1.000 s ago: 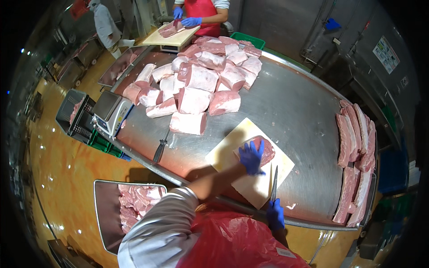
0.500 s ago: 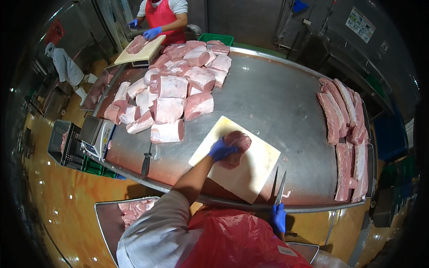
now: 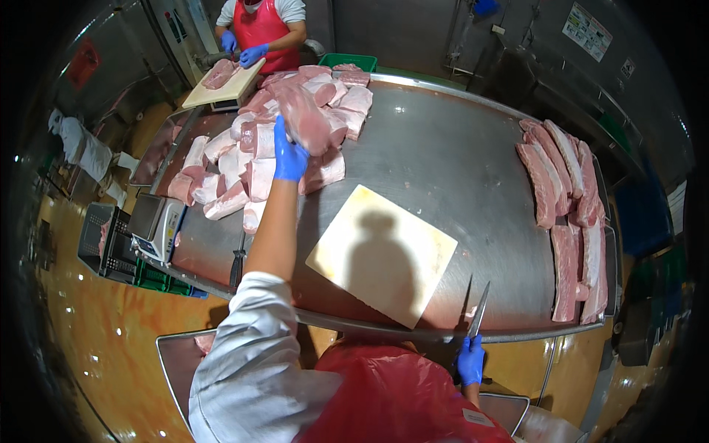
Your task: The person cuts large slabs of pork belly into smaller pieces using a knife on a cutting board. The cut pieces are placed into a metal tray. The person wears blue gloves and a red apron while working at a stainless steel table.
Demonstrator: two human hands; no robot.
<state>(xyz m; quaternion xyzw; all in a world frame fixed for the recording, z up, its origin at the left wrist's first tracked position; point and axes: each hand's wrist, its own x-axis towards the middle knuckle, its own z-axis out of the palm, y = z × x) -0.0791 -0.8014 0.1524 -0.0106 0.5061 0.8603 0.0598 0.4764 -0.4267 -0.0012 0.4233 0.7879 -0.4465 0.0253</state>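
My left hand [image 3: 290, 153], in a blue glove, is stretched out over the heap of pork pieces at the far left. It grips a chunk of pork [image 3: 304, 118], raised above or against the heap; whether it touches the pieces below I cannot tell. At the table's near edge my right hand [image 3: 470, 360], also gloved in blue, is closed round the handle of a knife [image 3: 480, 310], its blade pointing up and away from me. Between my arms lies a white cutting board [image 3: 336, 247] with nothing but a shadow on it.
Long pork strips [image 3: 572, 184] lie at the table's right end. A weighing scale [image 3: 168, 229] stands at the left edge, near a dark-handled tool [image 3: 237, 266]. Across the table a co-worker [image 3: 266, 29] handles meat on another board [image 3: 193, 96]. A metal bin [image 3: 173, 369] is below my left arm.
My left hand has carried the pork chunk off the cutting board, forward and left to the heap. My right hand and the knife have shifted slightly right.
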